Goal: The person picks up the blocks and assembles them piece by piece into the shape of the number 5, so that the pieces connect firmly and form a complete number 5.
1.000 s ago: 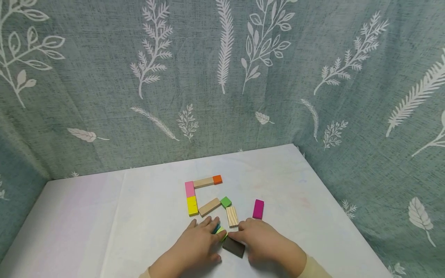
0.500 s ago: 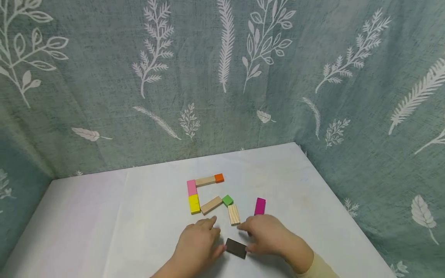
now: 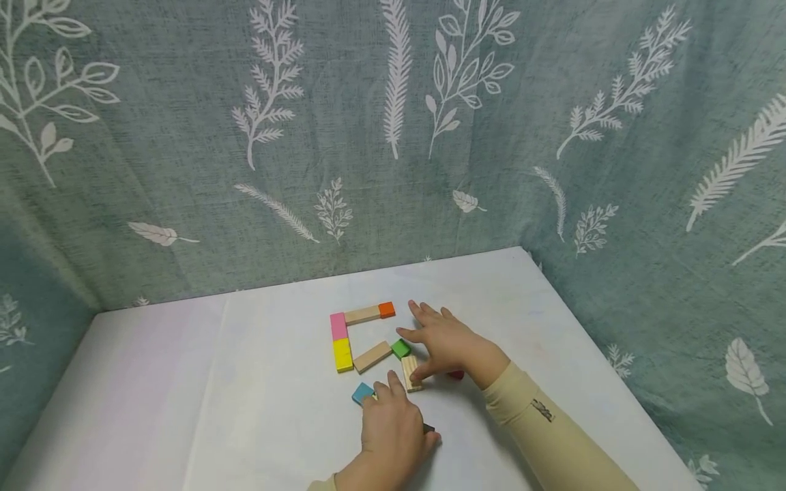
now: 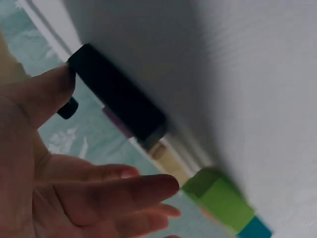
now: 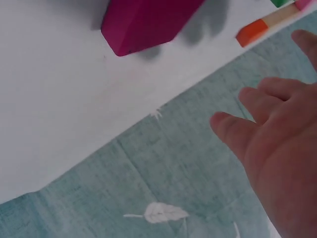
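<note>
My left hand (image 3: 393, 423) is low over the near blocks, fingers fairly straight. In the left wrist view its thumb meets one end of a dark brown block (image 4: 116, 91). A fingertip is close to a lime-green block (image 4: 220, 201), which abuts a blue block (image 3: 363, 393). The head view shows the lime-green block mostly hidden by the hand. My right hand (image 3: 451, 344) spreads its fingers above the table, holding nothing. Beneath or beside it are a green block (image 3: 401, 348) and a striped wooden block (image 3: 410, 372), its thumb overlapping the latter. A magenta block (image 5: 148, 22) lies under the right wrist.
Farther back, a pink block (image 3: 338, 326), a yellow block (image 3: 342, 355), a plain wooden block (image 3: 362, 315) and an orange block (image 3: 387, 309) form a bent row. Another wooden block (image 3: 372, 356) slants from yellow to green. A leaf-patterned curtain (image 3: 368, 136) borders the white table (image 3: 276, 395).
My right hand has moved forward from beside the dark block, its fingers spreading over the green block. My left hand has shifted right over the dark block, uncovering the blue one.
</note>
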Available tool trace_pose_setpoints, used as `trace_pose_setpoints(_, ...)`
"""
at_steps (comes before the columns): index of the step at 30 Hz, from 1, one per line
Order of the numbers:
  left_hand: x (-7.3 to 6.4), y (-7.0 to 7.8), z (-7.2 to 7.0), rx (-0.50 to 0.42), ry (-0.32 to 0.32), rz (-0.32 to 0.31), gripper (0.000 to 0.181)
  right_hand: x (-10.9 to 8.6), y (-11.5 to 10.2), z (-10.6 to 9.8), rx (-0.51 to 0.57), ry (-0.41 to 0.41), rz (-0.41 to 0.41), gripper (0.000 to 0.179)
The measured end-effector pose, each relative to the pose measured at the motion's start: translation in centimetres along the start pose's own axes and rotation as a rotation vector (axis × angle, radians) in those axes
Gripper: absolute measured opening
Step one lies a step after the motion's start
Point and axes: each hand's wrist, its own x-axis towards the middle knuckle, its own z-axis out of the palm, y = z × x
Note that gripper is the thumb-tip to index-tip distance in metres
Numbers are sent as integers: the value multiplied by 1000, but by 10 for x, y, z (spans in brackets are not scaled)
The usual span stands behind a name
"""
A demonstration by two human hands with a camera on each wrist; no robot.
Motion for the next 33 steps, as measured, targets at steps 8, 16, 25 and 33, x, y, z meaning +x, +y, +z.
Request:
trace_pose_setpoints(8,6,-11,4,-173,-128,51,76,4,8,9,31,-26,-2,85)
trace_pose_setpoints(16,10,-15,3,-199,20,302,56,3,11,11,28,-33,11,82)
trace_pose_setpoints(25,-5,-8,2,-196,150,122,70,7,13,14,80,-8,-59,70)
trace_pose_setpoints(33,1,-3,7,-192,19,28,65,10,13,15,117,-35,-66,60)
